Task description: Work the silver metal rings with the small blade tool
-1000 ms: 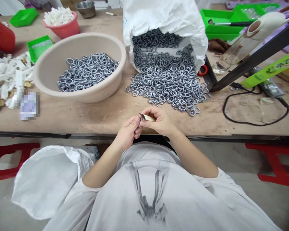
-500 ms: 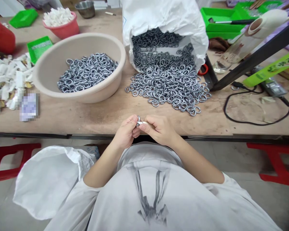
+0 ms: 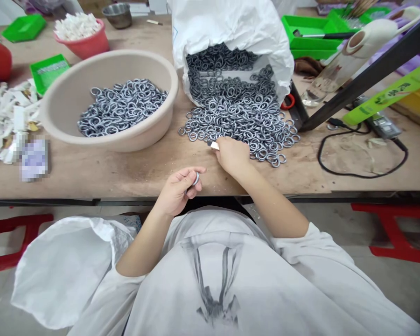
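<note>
A grey ring (image 3: 196,178) is pinched between the thumb and fingers of my left hand (image 3: 178,192), held over the table's front edge. Further forward, my right hand (image 3: 233,155) is closed around a small white tool with a dark, blade-like tip (image 3: 214,145), its kind unclear. That hand is at the front edge of a heap of loose grey rings (image 3: 241,116), and its fingertips are partly hidden. The heap spills from a white sack (image 3: 231,23) lying on its side. To the left, a large beige basin (image 3: 108,140) holds many similar rings.
White plastic pieces (image 3: 19,116) lie at far left, near a red bowl (image 3: 103,43) of white parts. A dark metal bar (image 3: 364,74), a bottle (image 3: 332,74) and a black cable (image 3: 322,163) are at right. An open white bag (image 3: 63,275) stands below the table.
My right hand has moved away from the left, forward to the ring heap, carrying the small tool. My left hand has kept its ring, with the index finger now extended. The view has shifted slightly.
</note>
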The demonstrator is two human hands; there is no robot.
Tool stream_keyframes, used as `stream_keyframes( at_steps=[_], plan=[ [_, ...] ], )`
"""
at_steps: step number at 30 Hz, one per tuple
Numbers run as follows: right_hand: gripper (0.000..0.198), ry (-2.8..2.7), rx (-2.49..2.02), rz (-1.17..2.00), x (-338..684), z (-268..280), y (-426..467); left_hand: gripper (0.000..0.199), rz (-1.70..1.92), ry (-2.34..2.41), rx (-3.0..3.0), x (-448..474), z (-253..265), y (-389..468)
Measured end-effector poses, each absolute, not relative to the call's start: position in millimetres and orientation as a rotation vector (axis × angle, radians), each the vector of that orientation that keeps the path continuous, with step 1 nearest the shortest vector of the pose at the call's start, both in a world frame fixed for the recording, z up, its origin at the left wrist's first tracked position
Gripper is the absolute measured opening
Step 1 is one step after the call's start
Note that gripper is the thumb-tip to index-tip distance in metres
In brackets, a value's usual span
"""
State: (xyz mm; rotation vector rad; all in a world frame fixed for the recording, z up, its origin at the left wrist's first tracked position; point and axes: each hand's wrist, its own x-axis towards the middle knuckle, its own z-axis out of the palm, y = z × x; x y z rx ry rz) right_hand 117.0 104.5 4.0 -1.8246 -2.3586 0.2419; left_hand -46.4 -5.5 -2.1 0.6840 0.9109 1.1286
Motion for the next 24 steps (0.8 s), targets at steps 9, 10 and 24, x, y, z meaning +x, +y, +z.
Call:
stream_keyframes(
  at_steps=[9,10,24],
  plan=[
    [0.017,-1.804,-1.051,1.294,120.4,5.1,76.7,0.043,1.147,0.936,0.589,-42.7,-4.9,1.9],
    [0.019,-1.711,-0.943,1.465,118.4,3.7,68.8,0.047,1.109,0.916,0.602,-38.9,-5.6,1.9],
    [0.036,-2.053,-0.984,0.769,126.9,3.5,32.1,0.046,1.169,0.885,0.553,-22.9,4.6,-5.3]
  ],
)
